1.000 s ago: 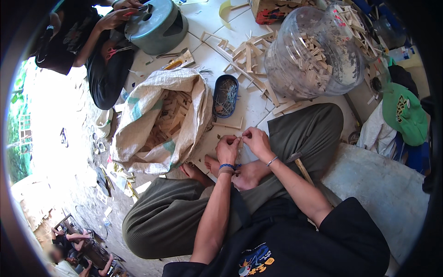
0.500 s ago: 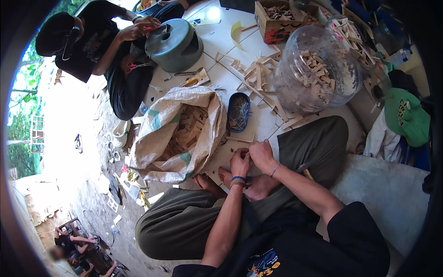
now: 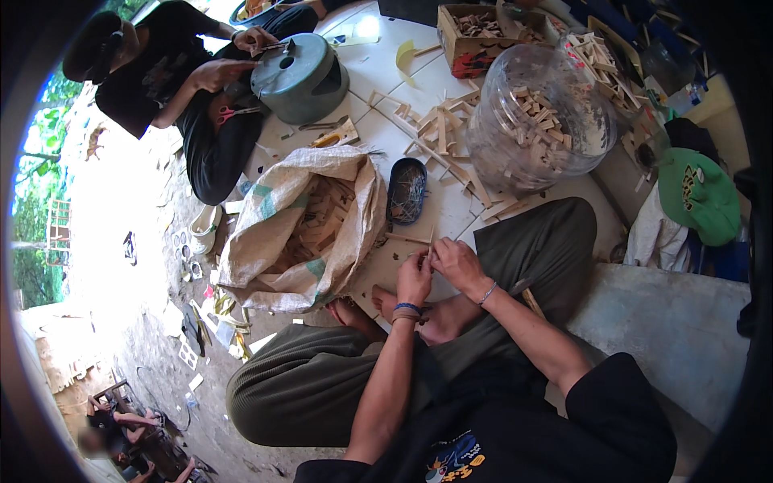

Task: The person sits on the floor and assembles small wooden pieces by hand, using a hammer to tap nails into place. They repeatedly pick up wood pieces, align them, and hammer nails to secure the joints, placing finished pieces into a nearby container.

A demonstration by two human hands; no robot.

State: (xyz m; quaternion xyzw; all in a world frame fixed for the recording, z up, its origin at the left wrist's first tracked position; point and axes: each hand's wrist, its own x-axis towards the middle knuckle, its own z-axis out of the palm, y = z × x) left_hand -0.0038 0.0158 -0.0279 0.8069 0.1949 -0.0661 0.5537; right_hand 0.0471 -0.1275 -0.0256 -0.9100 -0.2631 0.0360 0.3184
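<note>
Hands first: your left hand [image 3: 413,278] and right hand [image 3: 456,264] meet just above your crossed legs, fingers pinched together on a thin wood strip [image 3: 430,239] that pokes up between them. Both hands are closed around it; how tightly, you cannot tell. Your bare foot [image 3: 439,315] lies right under them.

Just beside your left hand a woven sack [image 3: 282,233] slumps open on the floor, full of pale wood pieces. Between the sack and your right knee sits a small dark oval tray [image 3: 407,190]. Beyond it, loose sticks [image 3: 439,133] lie scattered over the white tiled floor [image 3: 378,68]. A big clear jar [image 3: 535,121] packed with wood bits stands to your right front, with a cardboard box [image 3: 475,28] of more pieces behind it.

Across the tiles another person [image 3: 173,88] in black sits bent over a grey-green lid [image 3: 302,76], both hands on it. On your far right a green cap [image 3: 696,193] rests on cloth, above a grey concrete slab [image 3: 668,322]. To your left the tiles give way to bare sunlit ground [image 3: 105,209] littered with scraps.
</note>
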